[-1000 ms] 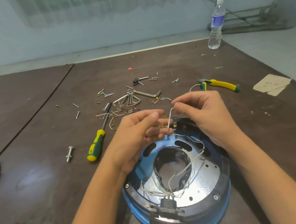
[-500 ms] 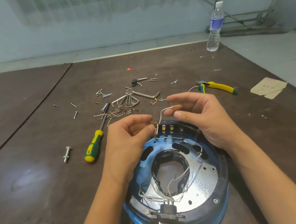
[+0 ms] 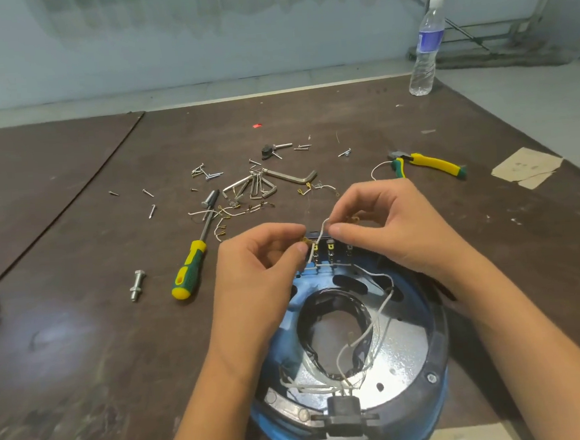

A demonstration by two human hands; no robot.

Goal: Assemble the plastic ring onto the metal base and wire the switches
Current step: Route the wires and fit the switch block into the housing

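Metal base: shiny disc nearest the viewer, lying flat on the table inside a blue housing; stiff and probably weighty, so it should stay put under fingertip work.
Plastic ring: dark band seated round the disc's edge, a screw head showing in it; rigid, likely light.
Wire bundle: thin white leads looping over the central hole; soft, springy, easy to snag.
Switches: row of small black bodies with upright metal tabs at the far edge of the disc; the tabs look bendable, so a connector should go on straight.
Left hand: thumb and forefinger pinch a small brass terminal just beside the leftmost tab.
Right hand: fingertips pinch the white wire higher on its arch — a narrow grip.
Handling: the lead is limp and light — best held at the terminal's crimp, not by the insulation.
Screwdriver: lying left of the hands.
Pliers: beyond the right hand.
Water bottle: upright at the far corner.
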